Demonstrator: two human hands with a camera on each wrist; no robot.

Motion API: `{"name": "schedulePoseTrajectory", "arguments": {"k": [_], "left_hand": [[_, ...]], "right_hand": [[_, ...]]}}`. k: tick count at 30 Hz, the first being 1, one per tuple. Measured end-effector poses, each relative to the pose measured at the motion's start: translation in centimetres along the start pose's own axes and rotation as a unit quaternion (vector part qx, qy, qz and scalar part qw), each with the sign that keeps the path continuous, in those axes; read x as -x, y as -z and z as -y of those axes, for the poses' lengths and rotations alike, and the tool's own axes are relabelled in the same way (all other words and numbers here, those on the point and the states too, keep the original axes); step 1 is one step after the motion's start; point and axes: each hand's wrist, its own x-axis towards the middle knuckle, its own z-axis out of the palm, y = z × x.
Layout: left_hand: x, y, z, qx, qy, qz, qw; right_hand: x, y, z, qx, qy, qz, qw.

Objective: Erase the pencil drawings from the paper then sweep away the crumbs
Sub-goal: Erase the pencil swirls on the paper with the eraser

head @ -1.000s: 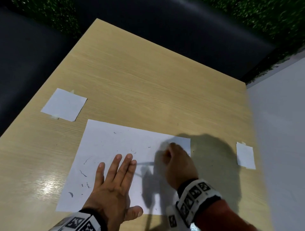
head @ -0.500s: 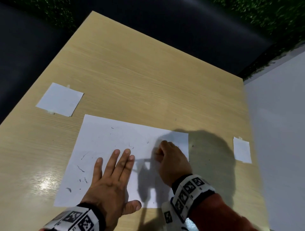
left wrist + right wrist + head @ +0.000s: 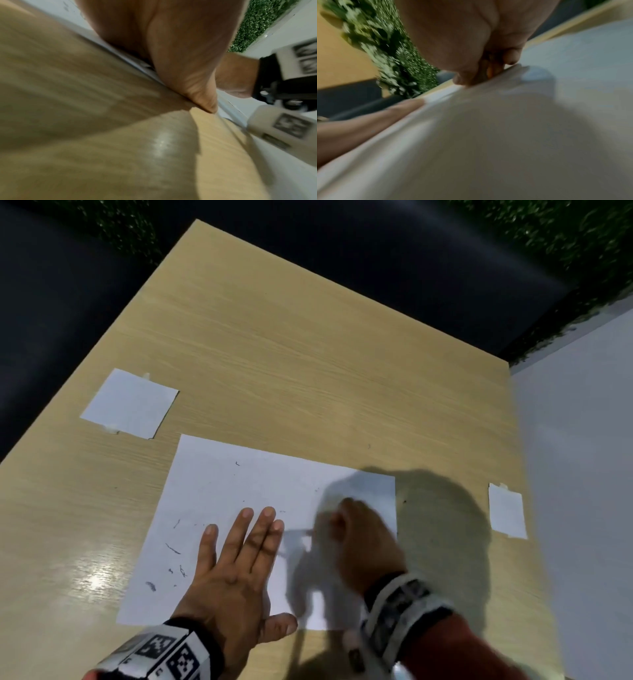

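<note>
Head view: left hand (image 3: 236, 573) lies flat, fingers straight and spread, pressing the near edge of the paper (image 3: 239, 494) on the counter (image 3: 308, 371). Right hand (image 3: 359, 542), blurred, is curled on the paper's right half; the right wrist view shows its fingertips (image 3: 510, 56) pinching something orange (image 3: 492, 71) against the sheet. Dark crumbs (image 3: 173, 549) dot the paper's left part.

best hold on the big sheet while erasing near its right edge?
Flat palm from above, not a pinch: the paper lies flush on the table, leaving no edge to grip. The left hand presses it left of where the right hand rubs.
</note>
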Motion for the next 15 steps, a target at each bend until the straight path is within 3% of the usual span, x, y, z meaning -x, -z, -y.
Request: {"name": "schedulePoseTrajectory", "arguments": {"k": [3,5,7,10,12,15], "left_hand": [[0.0,-0.1,-0.2,-0.004,-0.001,0.002,1.000],[0.1,0.0,-0.2,0.000,0.004,0.005,1.000],[0.1,0.0,-0.2,0.000,0.005,0.007,1.000],[0.1,0.2,-0.2,-0.013,0.000,0.002,1.000],[0.0,0.2,-0.2,-0.011,0.001,-0.003,1.000],[0.1,0.0,-0.2,-0.009,-0.003,0.005,1.000]], "right_hand": [[-3.5,3.5,-4.9,0.011,-0.113,-0.032,0.993],[-3.2,3.9,-4.6,0.014,-0.126,-0.048,0.991],[-1.3,1.9,-1.3,0.004,-0.071,-0.038,0.997],[3.1,-1.4,4.0,-0.023,0.039,0.040,0.998],[2.7,-1.4,2.3,0.016,0.061,0.011,0.998],[-0.7,1.2,-3.5,0.013,-0.072,-0.023,0.997]]}}
